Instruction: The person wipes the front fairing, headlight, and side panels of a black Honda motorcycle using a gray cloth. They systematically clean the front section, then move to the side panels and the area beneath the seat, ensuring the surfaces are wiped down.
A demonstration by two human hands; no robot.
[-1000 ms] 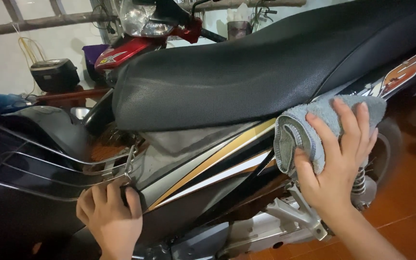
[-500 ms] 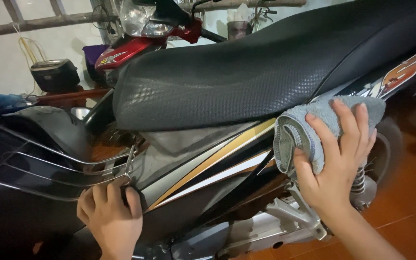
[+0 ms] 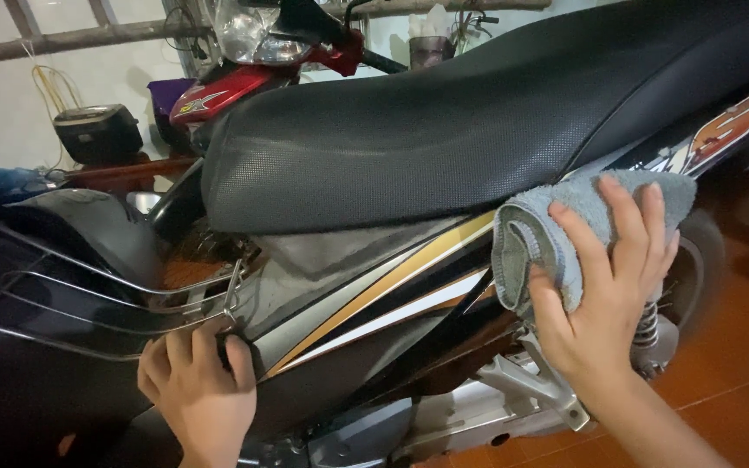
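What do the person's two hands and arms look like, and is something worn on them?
Both the left hand and the right hand are bare: no gloves, rings, watch or bracelet show. The right forearm is bare too, with no sleeve in view. Fingernails are short and unpainted.

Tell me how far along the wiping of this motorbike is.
Done: the black seat looks clean and dry. In hand: the right hand presses a folded grey cloth on the striped side panel just below the seat, while the left hand braces by the wire rack. Left: the lower engine parts, which the cloth is not touching.
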